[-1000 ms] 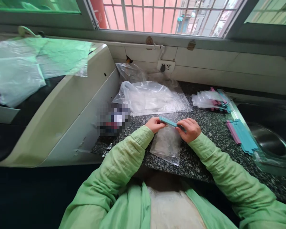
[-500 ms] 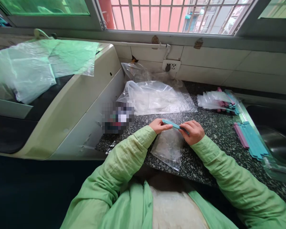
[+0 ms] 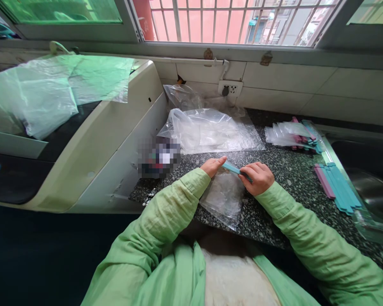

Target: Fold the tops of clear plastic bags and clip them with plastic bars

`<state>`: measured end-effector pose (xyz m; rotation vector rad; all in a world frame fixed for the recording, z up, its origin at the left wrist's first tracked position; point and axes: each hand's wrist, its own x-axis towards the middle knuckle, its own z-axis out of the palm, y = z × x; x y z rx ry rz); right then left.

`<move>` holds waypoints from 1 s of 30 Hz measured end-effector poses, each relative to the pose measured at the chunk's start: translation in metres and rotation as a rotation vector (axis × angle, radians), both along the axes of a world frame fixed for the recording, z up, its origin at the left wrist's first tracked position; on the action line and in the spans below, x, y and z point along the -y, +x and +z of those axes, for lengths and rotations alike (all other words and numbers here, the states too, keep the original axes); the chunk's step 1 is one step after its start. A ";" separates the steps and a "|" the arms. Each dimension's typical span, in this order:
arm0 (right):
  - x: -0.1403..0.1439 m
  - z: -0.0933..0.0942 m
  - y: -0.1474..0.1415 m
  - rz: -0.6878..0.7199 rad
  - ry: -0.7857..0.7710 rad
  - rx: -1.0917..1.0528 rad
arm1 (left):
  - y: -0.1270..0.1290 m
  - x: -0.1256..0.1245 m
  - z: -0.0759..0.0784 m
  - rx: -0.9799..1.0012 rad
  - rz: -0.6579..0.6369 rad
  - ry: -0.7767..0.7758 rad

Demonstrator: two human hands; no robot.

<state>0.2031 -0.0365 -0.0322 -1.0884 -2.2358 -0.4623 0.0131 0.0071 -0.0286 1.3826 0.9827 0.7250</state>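
On speckled counter [image 3: 284, 178] under window [image 3: 230, 21] | both hands' fingers pinch teal clip [image 3: 234, 169] over bag [image 3: 223, 197]

no readable text, labels, brands, numbers or signs anywhere

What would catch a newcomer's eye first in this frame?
At centre, the left hand and right hand meet on a teal clip over a clear bag on the dark counter. A row of teal and pink clips lies right by the sink; bigger plastic bags lie behind.
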 end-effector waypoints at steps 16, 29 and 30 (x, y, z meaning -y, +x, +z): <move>0.004 0.006 -0.008 0.066 0.096 0.025 | 0.000 0.007 0.012 -0.068 -0.025 -0.020; 0.004 0.005 -0.009 0.097 0.128 -0.008 | 0.000 0.006 0.009 -0.048 -0.021 0.007; 0.004 0.005 -0.009 0.094 0.130 -0.008 | 0.000 0.006 0.008 -0.047 -0.018 0.009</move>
